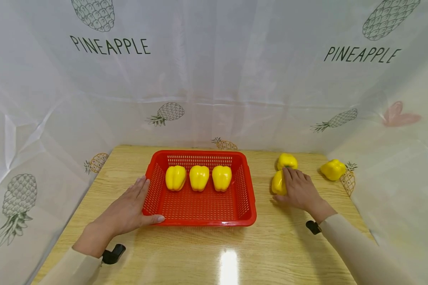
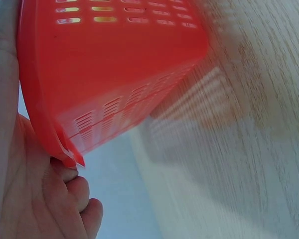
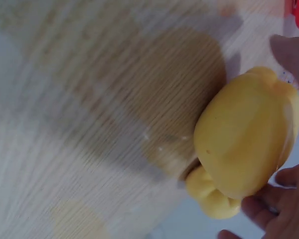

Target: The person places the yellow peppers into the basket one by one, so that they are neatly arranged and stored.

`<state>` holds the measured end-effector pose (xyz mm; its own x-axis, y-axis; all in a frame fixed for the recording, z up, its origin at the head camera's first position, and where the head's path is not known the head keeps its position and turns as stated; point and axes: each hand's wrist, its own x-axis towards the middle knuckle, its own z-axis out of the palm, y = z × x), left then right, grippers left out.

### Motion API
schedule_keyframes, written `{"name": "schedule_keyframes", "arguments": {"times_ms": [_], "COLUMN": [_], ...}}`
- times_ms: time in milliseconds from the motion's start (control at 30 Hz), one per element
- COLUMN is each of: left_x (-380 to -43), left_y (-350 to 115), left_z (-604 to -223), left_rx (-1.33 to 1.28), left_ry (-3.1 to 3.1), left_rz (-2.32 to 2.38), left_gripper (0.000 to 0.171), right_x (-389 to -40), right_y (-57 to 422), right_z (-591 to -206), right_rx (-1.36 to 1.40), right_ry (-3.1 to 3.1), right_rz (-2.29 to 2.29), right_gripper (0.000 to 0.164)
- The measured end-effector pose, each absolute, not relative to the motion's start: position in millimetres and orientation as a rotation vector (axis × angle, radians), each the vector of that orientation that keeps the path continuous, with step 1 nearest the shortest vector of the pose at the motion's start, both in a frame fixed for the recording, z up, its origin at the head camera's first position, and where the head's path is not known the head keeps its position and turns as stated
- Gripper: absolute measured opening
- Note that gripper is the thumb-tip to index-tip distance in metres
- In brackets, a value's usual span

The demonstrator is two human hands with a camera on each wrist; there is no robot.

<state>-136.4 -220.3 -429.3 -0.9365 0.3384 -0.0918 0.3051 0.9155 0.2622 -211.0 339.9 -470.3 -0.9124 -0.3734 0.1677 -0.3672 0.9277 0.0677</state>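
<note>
A red plastic basket (image 1: 199, 221) holds three yellow bell peppers in a row, among them the middle pepper (image 1: 199, 178). My left hand (image 1: 123, 209) lies at its front left corner, thumb spread over the front rim and fingers stretched along the left rim; fingertips appear beside the rim in the left wrist view. To the basket's right, my right hand (image 1: 301, 192) reaches over a yellow bell pepper (image 3: 246, 134). Its fingertips are right at that pepper's far side, while the thumb stands a little apart from it. Another yellow pepper (image 1: 287, 160) lies just behind.
A further yellow bell pepper (image 1: 333, 170) sits by the right edge of the wooden table (image 1: 185, 253). White sheeting (image 1: 214, 79) with pineapple prints hangs behind the table and along both sides.
</note>
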Motion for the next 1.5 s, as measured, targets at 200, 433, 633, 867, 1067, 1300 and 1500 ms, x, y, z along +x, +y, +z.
{"name": "schedule_keyframes", "arguments": {"times_ms": [200, 433, 633, 867, 1067, 1300, 1500], "left_x": [-137, -136, -135, -135, -135, -136, -135], "left_y": [-220, -221, -221, -222, -222, -223, -225], "left_z": [-430, -430, -429, -430, -430, -431, -432], "left_rx": [0.508, 0.511, 0.509, 0.501, 0.505, 0.503, 0.517], "left_ry": [2.943, 2.942, 2.944, 2.942, 2.939, 2.946, 2.944], "left_rz": [0.385, 0.384, 0.389, 0.386, 0.393, 0.393, 0.422], "left_gripper": [0.138, 0.138, 0.139, 0.138, 0.136, 0.136, 0.134], "right_x": [-215, -217, -218, -220, -221, -226, -227], "right_y": [339, 338, 338, 342, 341, 342, 339], "right_z": [-470, -466, -462, -468, -471, -470, -462], "right_rx": [0.499, 0.478, 0.547, 0.583, 0.594, 0.597, 0.582], "right_ry": [-3.007, -3.088, -3.052, -2.995, -2.915, -2.828, -2.821], "right_rz": [-0.067, -0.011, -0.024, -0.071, -0.222, -0.266, -0.275], "right_gripper": [0.107, 0.113, 0.101, 0.105, 0.1, 0.096, 0.1]}}
